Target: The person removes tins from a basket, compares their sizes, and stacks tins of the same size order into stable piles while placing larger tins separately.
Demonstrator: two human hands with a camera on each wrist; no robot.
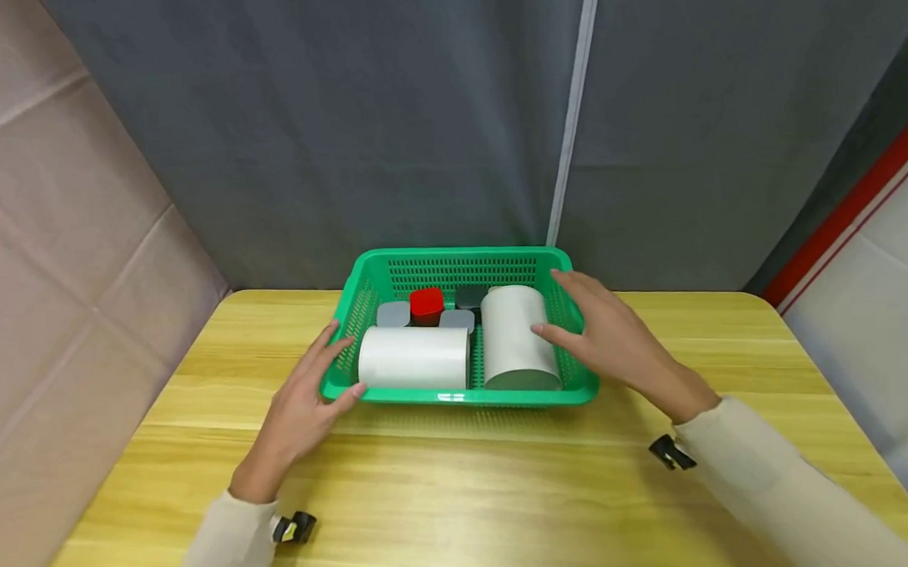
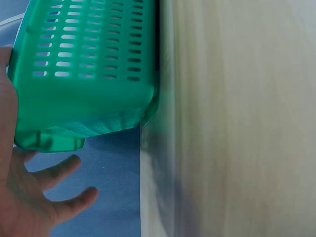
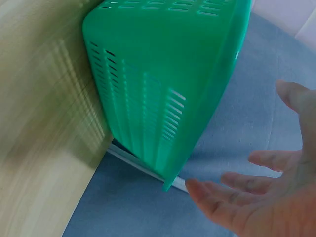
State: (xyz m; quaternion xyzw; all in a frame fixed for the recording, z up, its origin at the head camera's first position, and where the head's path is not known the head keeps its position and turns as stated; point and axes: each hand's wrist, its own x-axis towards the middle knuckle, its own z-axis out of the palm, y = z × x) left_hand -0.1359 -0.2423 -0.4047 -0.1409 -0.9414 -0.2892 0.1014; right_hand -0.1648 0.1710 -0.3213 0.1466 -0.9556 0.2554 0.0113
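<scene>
A green slotted plastic basket stands on the table near its far edge. Inside, one white cylinder lies sideways along the front, while another white cylinder points front to back on the right. Behind them show grey square-topped items, a red one and a dark one, partly hidden. My left hand is at the basket's left front corner, thumb right by the rim, fingers spread. Over the right rim hovers my right hand, fingers extended and apart from the basket in the right wrist view.
The wooden table extends in front and to both sides of the basket. A grey curtain hangs behind the far edge, with a pale strip running down it. Light fabric walls flank the table.
</scene>
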